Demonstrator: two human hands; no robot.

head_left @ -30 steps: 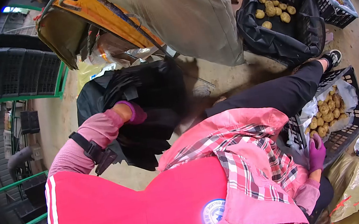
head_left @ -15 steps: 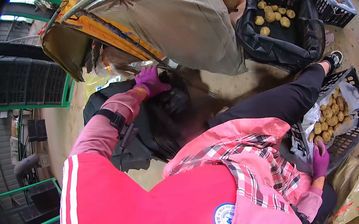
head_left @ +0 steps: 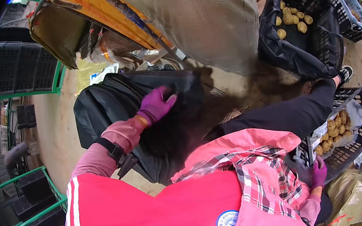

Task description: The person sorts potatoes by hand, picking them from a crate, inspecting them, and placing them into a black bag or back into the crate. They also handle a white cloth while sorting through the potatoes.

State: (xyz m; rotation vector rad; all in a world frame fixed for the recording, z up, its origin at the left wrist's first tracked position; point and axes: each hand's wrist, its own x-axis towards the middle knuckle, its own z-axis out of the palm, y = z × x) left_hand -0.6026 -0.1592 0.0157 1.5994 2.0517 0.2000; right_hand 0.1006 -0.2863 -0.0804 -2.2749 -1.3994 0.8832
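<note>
Your left hand (head_left: pixel 157 105), in a purple glove, was palm down at ten o'clock, over the black sheeting (head_left: pixel 98 109) heaped on the floor (head_left: pixel 59 126). Its thumb stuck out to one side and its fingers were blurred, so I could not tell whether they gripped the sheeting. The heap spread from nine to ten o'clock, its folds gathered around your wrist.

Your right hand (head_left: pixel 318 173), gloved alike, was at four o'clock, against the near side of a paper-lined crate (head_left: pixel 347 156). You had your fingers partly out of sight there, and I could not tell whether they were clasped on it. Potatoes (head_left: pixel 333 131) were heaped inside that crate.

At two o'clock stood a black-lined crate (head_left: pixel 297 63) with a few loose potatoes at its bottom; just beyond it was a blue-lined crate (head_left: pixel 349 24). A big grey sack (head_left: pixel 209 20) hung at twelve to one o'clock, and your outstretched leg (head_left: pixel 280 119) pointed towards three.
</note>
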